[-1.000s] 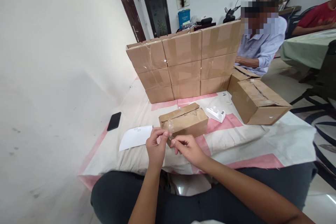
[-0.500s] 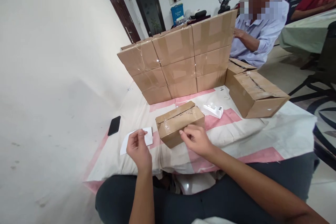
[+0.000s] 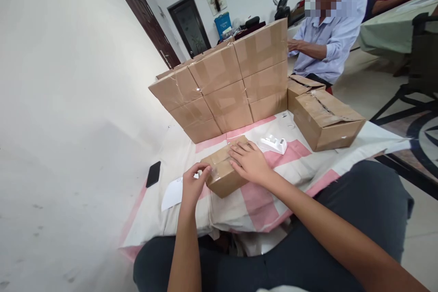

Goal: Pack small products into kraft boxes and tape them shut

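A small cardboard box (image 3: 227, 185) sits in front of me on the cloth-covered table. My right hand (image 3: 248, 160) lies over its top seam, fingers stretched out and pressed flat. At the box's left end my left hand (image 3: 195, 180) is closed in a pinch, thumb and forefinger at a shiny strip of clear tape (image 3: 214, 172) by the edge. White paper (image 3: 172, 195) lies partly hidden behind that hand. Just beyond the box, to the right, stands a white tape dispenser (image 3: 274, 144).
A wall of taped cardboard boxes (image 3: 226, 89) stands across the table's far side. Further cardboard boxes (image 3: 326, 123) are at the right. A black phone (image 3: 153, 174) lies near the left wall. Behind the boxes sits a person in a light shirt (image 3: 338, 50).
My right hand has gone from a pinch above the box's front edge to lying flat on its top. My left hand has moved right, to the box's left end. The view has shifted slightly.
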### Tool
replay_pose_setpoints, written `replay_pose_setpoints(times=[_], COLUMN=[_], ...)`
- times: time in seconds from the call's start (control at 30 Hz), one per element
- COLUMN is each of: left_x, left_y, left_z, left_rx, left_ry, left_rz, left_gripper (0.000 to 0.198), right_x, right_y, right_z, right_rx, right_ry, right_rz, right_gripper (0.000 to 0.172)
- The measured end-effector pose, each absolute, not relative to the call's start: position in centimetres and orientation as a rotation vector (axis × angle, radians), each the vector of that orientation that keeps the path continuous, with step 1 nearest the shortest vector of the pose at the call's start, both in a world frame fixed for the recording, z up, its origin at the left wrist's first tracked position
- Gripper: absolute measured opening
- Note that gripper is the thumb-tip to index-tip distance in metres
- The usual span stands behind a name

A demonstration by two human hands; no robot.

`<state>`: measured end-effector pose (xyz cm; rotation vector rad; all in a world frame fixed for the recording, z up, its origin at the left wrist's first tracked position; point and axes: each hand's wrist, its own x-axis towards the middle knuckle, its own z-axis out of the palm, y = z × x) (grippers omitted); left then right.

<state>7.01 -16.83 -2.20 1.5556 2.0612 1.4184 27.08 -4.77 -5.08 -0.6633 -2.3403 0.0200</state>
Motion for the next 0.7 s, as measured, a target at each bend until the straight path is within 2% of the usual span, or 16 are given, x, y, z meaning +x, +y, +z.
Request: replay_pose_setpoints(times=[0.27, 0.7], left_x=[6.7, 5.0], left_y=[-16.0, -15.0], left_z=[-1.7, -2.9], left_rx=[1.691, 1.831], left_ry=[2.095, 2.247], left_rz=[1.290, 1.094], left_gripper=[0.013, 0.020], right_x=[27.0, 27.0], right_y=[-4.4, -4.6], right_z=[-5.5, -5.6], right_rx=[-0.646, -0.635], right_ry=[-2.314, -2.299], right_rz=[0.015, 0.016], right_gripper=[0.038, 0.037])
